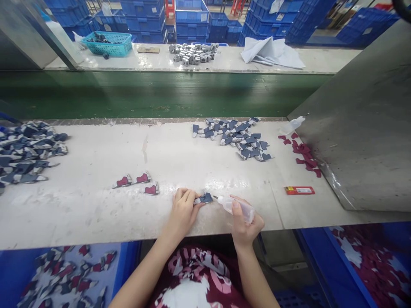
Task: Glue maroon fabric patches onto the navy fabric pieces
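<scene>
My left hand [183,210] pinches a small dark blue and grey plastic part [204,198] against the white worktable [105,209]. In my right hand [245,222] is a translucent squeeze bottle [239,208], held tilted with its thin nozzle pointing left. The nozzle tip is at the right end of the blue part; whether it touches cannot be made out. To the left of my hands lie several similar parts with maroon pieces on them [150,188]. Farther back on the table is a loose pile of blue and grey parts [239,136].
A larger heap of blue and grey parts [28,149] lies far left. Maroon pieces [303,153], a second squeeze bottle [293,125] and a red packet [299,191] lie right, near a slanted metal panel [362,124]. Blue bins [130,263] stand below the front edge.
</scene>
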